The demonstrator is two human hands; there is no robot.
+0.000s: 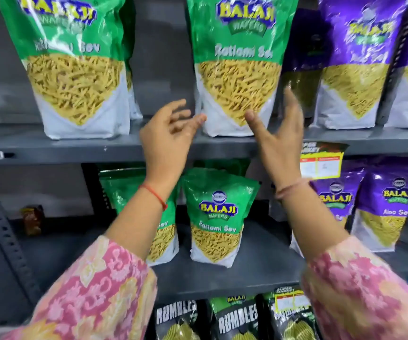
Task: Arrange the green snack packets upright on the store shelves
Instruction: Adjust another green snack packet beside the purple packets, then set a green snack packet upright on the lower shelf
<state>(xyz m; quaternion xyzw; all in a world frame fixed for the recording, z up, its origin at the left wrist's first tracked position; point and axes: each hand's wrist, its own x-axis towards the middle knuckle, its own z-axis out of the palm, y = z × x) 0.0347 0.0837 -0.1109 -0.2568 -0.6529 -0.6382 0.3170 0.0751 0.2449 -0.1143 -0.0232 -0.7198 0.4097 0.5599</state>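
Two large green Ratlami Sev packets stand upright on the upper grey shelf (222, 146): one at the left (73, 69), one in the middle (237, 65). My left hand (171, 138) is open just left of the middle packet's base, fingertips near its edge. To the right of that base my right hand (281, 136) is spread open, blurred. Neither hand holds anything. On the shelf below, a smaller green packet (215, 217) stands upright, and another green packet (124, 192) is partly hidden behind my left forearm.
Purple Aloo Sev packets stand at the right on the upper shelf (360, 62) and the lower shelf (389, 204). A yellow price tag (320, 163) hangs from the upper shelf edge. Black Rumbles packets (237, 320) fill the bottom shelf. A perforated upright post (4, 229) runs at left.
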